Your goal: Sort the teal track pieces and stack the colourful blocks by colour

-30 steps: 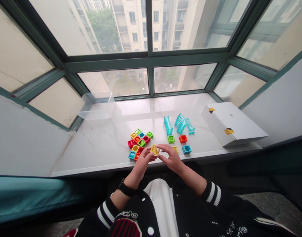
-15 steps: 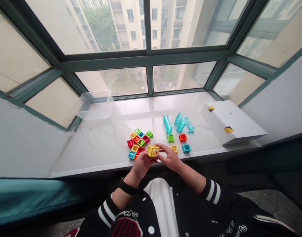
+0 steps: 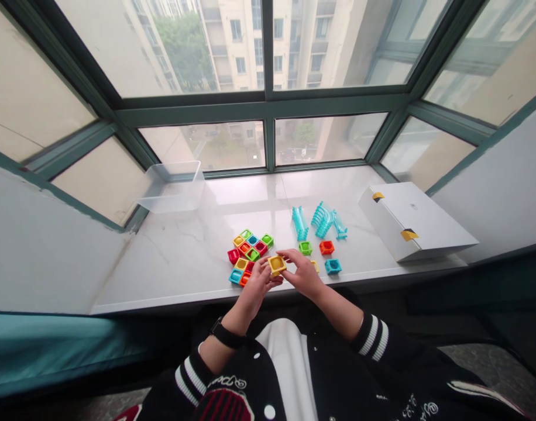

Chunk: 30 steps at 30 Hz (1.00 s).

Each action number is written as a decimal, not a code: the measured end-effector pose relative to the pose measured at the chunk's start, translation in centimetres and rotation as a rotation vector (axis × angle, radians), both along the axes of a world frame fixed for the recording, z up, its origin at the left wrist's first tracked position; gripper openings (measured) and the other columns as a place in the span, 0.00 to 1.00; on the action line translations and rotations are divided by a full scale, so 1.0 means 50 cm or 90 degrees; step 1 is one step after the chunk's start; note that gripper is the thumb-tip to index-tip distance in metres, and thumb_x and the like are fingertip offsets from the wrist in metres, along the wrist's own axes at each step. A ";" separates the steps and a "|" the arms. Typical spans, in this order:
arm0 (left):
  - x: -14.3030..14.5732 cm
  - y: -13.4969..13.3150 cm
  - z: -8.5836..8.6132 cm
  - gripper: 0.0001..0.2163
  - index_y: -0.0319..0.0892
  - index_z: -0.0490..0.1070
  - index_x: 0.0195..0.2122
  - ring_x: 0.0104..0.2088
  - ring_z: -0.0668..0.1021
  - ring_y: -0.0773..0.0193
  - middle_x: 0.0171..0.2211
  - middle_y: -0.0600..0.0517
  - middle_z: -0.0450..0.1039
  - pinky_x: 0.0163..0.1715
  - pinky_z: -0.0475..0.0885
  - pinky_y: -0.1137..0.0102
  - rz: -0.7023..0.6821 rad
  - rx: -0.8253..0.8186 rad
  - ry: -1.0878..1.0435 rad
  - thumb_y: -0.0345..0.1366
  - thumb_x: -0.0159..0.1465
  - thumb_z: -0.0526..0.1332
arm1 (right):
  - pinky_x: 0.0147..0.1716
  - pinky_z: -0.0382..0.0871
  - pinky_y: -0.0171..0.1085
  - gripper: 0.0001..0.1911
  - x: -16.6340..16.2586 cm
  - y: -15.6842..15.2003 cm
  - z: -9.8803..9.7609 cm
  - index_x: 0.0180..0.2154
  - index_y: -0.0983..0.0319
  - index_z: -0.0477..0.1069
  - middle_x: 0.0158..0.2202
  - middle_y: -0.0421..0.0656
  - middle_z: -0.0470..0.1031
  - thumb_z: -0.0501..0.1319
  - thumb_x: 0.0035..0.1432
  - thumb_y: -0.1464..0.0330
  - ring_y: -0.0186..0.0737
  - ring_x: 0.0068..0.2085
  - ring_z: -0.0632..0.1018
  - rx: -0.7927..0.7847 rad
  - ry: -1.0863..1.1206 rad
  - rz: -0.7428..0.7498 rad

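the fingertips of both your hands are clamped on a yellow cube [image 3: 277,264]. your left hand [image 3: 256,287] grips it from the left and below, your right hand [image 3: 305,275] from the right, thumb and fingers pressed to its sides. the cube is over the near edge of the sill [image 3: 184,263] with its hollow face up; you cannot tell whether it touches the stone.

your right hand hides most of a second yellow piece [image 3: 314,264] just behind it. your left fingers cover the near right corner of a cluster [image 3: 249,252] of red, green, yellow, blue and orange cubes, packed flat just left of the held cube.

past your right hand, three loose cubes lie apart from one another: green [image 3: 305,248], orange [image 3: 326,247] and blue [image 3: 332,266]. behind them are teal ribbed tracks [image 3: 323,219], too small to make out piece by piece.

a clear tub [image 3: 174,186] stands back left against the window frame; through its walls you see only sill and frame. a white box [image 3: 415,219] lies at the right, shut, with two yellow tabs; its contents are hidden.

a dark watch [image 3: 226,336] is on your left wrist. your sleeves are cut off at the bottom edge.
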State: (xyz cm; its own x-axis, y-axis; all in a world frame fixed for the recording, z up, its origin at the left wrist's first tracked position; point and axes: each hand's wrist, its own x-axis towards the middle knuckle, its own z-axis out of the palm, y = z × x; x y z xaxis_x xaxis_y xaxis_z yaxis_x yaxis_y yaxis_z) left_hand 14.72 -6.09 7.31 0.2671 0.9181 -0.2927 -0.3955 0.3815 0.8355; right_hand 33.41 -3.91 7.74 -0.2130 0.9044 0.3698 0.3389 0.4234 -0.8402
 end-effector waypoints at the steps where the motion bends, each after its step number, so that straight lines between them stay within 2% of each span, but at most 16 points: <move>1: 0.000 0.000 -0.003 0.29 0.46 0.65 0.61 0.42 0.84 0.59 0.53 0.43 0.77 0.52 0.78 0.55 -0.005 0.008 0.014 0.53 0.65 0.70 | 0.52 0.77 0.46 0.28 0.004 -0.001 -0.001 0.58 0.54 0.74 0.53 0.45 0.78 0.63 0.57 0.76 0.45 0.51 0.80 0.011 -0.017 0.002; 6: 0.008 0.010 -0.023 0.28 0.45 0.69 0.57 0.47 0.84 0.54 0.52 0.43 0.77 0.56 0.79 0.49 -0.012 0.007 0.072 0.52 0.62 0.73 | 0.60 0.74 0.50 0.28 0.021 -0.013 -0.009 0.62 0.53 0.71 0.57 0.47 0.77 0.64 0.61 0.74 0.48 0.57 0.78 0.054 -0.086 0.005; 11: 0.039 0.033 -0.035 0.28 0.45 0.69 0.55 0.52 0.83 0.50 0.54 0.42 0.75 0.53 0.82 0.52 -0.019 0.016 0.099 0.52 0.60 0.75 | 0.63 0.72 0.54 0.33 0.044 -0.022 -0.028 0.68 0.54 0.66 0.61 0.50 0.75 0.67 0.63 0.66 0.53 0.61 0.76 0.067 -0.157 -0.038; 16: 0.098 0.058 -0.037 0.29 0.45 0.68 0.54 0.48 0.84 0.53 0.52 0.43 0.75 0.47 0.83 0.56 -0.068 0.064 0.133 0.54 0.60 0.74 | 0.63 0.71 0.57 0.33 0.070 -0.022 -0.043 0.69 0.57 0.64 0.61 0.52 0.75 0.64 0.64 0.67 0.55 0.61 0.75 0.085 -0.201 -0.126; 20: 0.130 0.077 -0.051 0.27 0.45 0.66 0.57 0.45 0.84 0.56 0.54 0.42 0.75 0.46 0.83 0.58 -0.106 0.140 0.166 0.55 0.65 0.69 | 0.64 0.71 0.57 0.32 0.099 -0.020 -0.041 0.69 0.58 0.64 0.61 0.53 0.75 0.63 0.65 0.65 0.56 0.62 0.76 0.059 -0.201 -0.184; 22: 0.131 0.088 -0.064 0.26 0.45 0.64 0.61 0.47 0.84 0.57 0.55 0.42 0.74 0.46 0.82 0.58 -0.112 0.206 0.210 0.54 0.70 0.63 | 0.63 0.72 0.55 0.34 0.120 -0.020 -0.038 0.69 0.58 0.63 0.62 0.52 0.76 0.66 0.64 0.61 0.55 0.61 0.77 0.034 -0.178 -0.215; 25: 0.119 0.102 -0.093 0.23 0.45 0.64 0.63 0.48 0.82 0.57 0.55 0.42 0.75 0.49 0.80 0.59 -0.093 0.295 0.348 0.51 0.73 0.58 | 0.60 0.74 0.53 0.35 0.155 -0.020 -0.037 0.67 0.57 0.64 0.61 0.51 0.77 0.68 0.62 0.57 0.54 0.58 0.79 -0.016 -0.138 -0.264; 27: 0.110 0.109 -0.117 0.22 0.44 0.67 0.61 0.48 0.82 0.57 0.55 0.42 0.76 0.49 0.80 0.59 -0.100 0.312 0.426 0.49 0.72 0.61 | 0.58 0.76 0.52 0.32 0.177 -0.021 -0.041 0.64 0.57 0.67 0.60 0.50 0.77 0.68 0.62 0.56 0.53 0.55 0.81 -0.039 -0.125 -0.289; 30: 0.111 0.115 -0.154 0.24 0.44 0.68 0.60 0.48 0.81 0.56 0.57 0.41 0.75 0.45 0.79 0.61 -0.141 0.324 0.473 0.46 0.66 0.68 | 0.58 0.76 0.53 0.30 0.200 -0.023 -0.053 0.62 0.56 0.69 0.58 0.50 0.77 0.68 0.62 0.55 0.53 0.56 0.80 -0.040 -0.126 -0.299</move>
